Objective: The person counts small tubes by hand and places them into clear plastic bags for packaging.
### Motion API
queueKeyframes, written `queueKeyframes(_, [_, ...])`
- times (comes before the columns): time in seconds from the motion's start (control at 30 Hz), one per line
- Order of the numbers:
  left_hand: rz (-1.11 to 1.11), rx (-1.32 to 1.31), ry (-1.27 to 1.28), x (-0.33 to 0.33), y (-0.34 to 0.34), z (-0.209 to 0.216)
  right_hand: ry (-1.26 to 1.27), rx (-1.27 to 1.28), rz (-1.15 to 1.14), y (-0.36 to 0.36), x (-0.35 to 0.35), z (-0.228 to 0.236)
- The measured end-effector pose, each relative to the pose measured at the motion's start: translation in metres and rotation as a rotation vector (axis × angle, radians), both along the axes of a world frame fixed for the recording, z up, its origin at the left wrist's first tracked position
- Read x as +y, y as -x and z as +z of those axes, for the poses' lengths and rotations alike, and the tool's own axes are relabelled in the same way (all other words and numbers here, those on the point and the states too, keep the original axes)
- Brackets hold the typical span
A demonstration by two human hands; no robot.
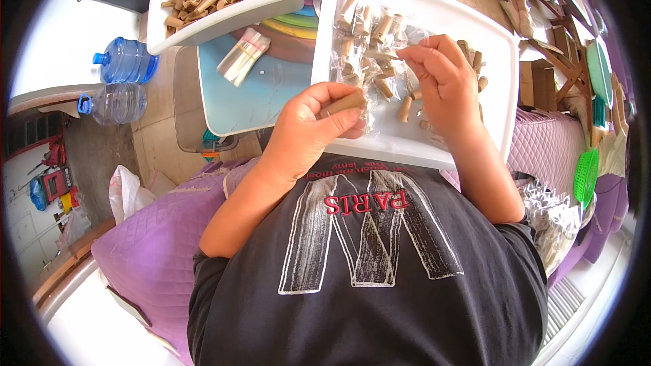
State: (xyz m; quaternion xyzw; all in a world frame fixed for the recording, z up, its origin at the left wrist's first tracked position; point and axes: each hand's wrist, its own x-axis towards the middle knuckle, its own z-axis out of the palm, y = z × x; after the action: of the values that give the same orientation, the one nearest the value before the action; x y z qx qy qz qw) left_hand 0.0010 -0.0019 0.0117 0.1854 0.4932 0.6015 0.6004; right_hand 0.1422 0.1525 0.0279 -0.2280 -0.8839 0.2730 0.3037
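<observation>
My left hand [308,122] is closed around a brown tapered tube [344,103], held over the near left part of a white tray [503,88]. Clear plastic film [367,118] shows at the tube's far end. To its right, my right hand [444,81] is raised over the tray with thumb and fingertips pinched. Something thin and brownish shows at those fingertips, too small to name. Beneath and beyond the hands lie several similar brown pieces in clear plastic bags [363,20]. Loose brown pieces [405,110] rest in the tray near my right hand.
A white bin [230,1] heaped with brown pieces stands at the far left. On the blue tabletop [224,105] lies a bundle of clear flat bags [244,54]. Two blue water jugs [125,61] are further left. A purple quilted seat cover [152,244] surrounds me; a green basket [586,176] is right.
</observation>
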Motion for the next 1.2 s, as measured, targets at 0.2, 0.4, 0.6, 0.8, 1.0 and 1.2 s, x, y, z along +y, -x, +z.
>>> queueKeyframes(0.2, [0.118, 0.132, -0.014, -0.002, 0.005, 0.001, 0.163, -0.283, 0.401, -0.01, 0.001, 0.01])
queueKeyframes(0.4, [0.088, 0.037, 0.001, -0.001, 0.0, 0.003, 0.472, -0.161, 0.355, -0.003, -0.014, 0.006])
queueKeyframes(0.6, [0.039, 0.004, 0.005, -0.001, -0.001, 0.005, 0.782, -0.079, 0.238, 0.0, -0.025, -0.002])
queueKeyframes(0.8, [0.023, 0.074, 0.003, -0.002, 0.001, 0.005, 0.709, -0.017, 0.25, 0.002, -0.033, -0.011])
queueKeyframes(1.0, [-0.003, 0.027, 0.017, -0.004, 0.002, 0.004, 0.935, -0.012, 0.248, 0.006, -0.041, -0.011])
queueKeyframes(1.2, [0.2, 0.364, 0.034, -0.008, 0.028, -0.003, 1.122, 0.151, 0.177, 0.005, -0.036, -0.019])
